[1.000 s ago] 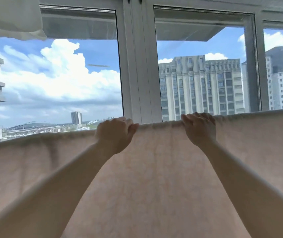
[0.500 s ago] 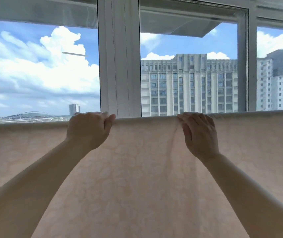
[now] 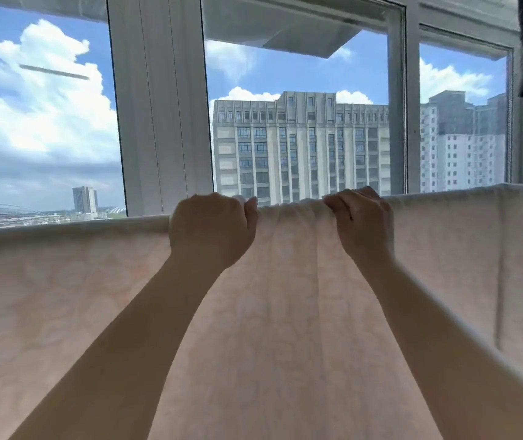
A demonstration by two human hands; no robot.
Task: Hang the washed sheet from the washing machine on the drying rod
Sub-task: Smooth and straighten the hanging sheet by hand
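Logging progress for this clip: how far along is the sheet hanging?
Done: the sheet is draped over the line at its top edge, across the window. In hand: the left hand and right hand grip its bunched top edge. Left: smoothing those gathers flat.

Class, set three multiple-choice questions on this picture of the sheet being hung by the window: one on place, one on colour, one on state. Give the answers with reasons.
1. Where do the two hands meet the sheet?
A. at its top edge
B. at its bottom hem
C. nowhere

2. What colour is the sheet?
A. dark blue
B. pale pink
C. black

3. How is the cloth between the hands?
A. flat and smooth
B. torn through
C. bunched into folds

Answers:
1 A: the left hand and right hand both grip the top edge, in front of the window.
2 B: the whole cloth looks pale pink with a faint pattern.
3 C: wrinkles gather at the top edge between the fists.
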